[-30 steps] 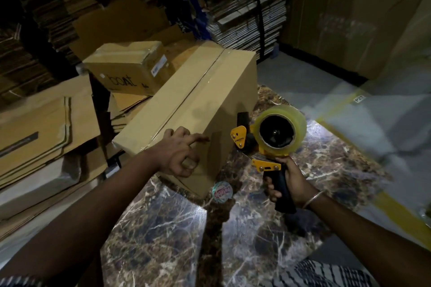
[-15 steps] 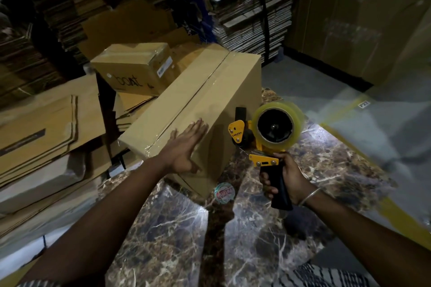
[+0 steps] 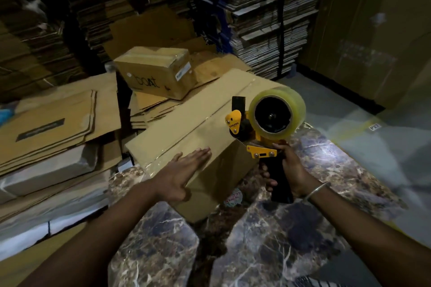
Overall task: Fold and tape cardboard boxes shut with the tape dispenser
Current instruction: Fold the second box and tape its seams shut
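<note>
At far left lay flattened cardboard sheets [image 3: 53, 123], with a smaller sealed box [image 3: 156, 70] marked "boat" behind them. The long cardboard box [image 3: 186, 128] rested on the marble table [image 3: 303, 228], its long axis running from the near left corner away to the far right, the taped seam following that line. The left hand [image 3: 184, 170] lay flat on the near end, fingers straight and together, pointing up the box. The right hand [image 3: 289, 168] gripped the black handle of the tape dispenser [image 3: 263, 123], fingers curled round it, roll uppermost, its front facing left at the box's near right edge. Half a second earlier the dispenser had stood clear of the box, lower and further right; the left hand was already flat.
</note>
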A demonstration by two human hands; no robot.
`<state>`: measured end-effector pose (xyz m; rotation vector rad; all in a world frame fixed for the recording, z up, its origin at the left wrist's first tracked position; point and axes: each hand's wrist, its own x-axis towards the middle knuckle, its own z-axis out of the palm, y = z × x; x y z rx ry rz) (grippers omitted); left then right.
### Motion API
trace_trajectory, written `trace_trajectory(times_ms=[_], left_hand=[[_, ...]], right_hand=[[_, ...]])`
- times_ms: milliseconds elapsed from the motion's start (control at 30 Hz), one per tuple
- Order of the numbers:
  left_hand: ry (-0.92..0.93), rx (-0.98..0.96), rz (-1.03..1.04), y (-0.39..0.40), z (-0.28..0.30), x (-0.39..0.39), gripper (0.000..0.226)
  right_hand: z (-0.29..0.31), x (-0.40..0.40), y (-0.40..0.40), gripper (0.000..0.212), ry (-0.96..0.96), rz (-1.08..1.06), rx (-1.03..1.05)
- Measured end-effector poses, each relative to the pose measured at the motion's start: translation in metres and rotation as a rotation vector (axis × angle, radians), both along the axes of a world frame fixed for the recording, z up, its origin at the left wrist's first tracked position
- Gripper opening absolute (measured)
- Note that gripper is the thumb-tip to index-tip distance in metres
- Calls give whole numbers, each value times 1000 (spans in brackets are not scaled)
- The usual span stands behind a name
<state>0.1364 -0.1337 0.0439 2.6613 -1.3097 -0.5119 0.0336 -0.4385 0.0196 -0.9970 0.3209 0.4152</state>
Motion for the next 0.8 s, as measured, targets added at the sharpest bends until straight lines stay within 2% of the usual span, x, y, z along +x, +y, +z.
trace_trajectory(times_ms=[167,367,533,600,800], left_hand=[[57,-54,-55,46,5,-40,120],[40,12,-111,102,15,-75,125],[-67,89,-69,146,15,-99,121],[-54,33,-18,159,12,-110,111],[-25,-264,225,168,2,-127,62]], right_hand=[[27,5,30,60,-49,145,-50],[47,12,89,69,-84,273,-136],[59,15,138,75,-138,345,-177],[64,15,155,72,-153,374,-156],[53,19,178,72,-162,388,-110]])
